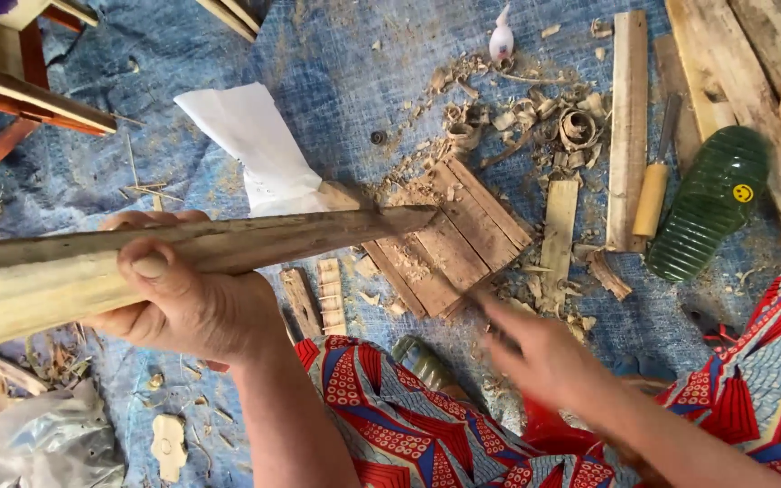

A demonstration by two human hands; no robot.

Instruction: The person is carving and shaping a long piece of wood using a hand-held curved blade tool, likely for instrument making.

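The left hand (183, 303) is closed around a long pale piece of wood (192, 248), which lies across the view with its pointed end over a small board of slats (449, 239) on the blue cloth (336, 54). The right hand (544, 357) is blurred, near the board; I cannot tell if it holds something. Wood shavings (535, 117) and a green sandal (711, 203) lie beyond.

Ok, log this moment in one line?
left hand: grips long wood piece | right hand: blurred, grip unclear, near slatted board | surroundings: shavings, green sandal
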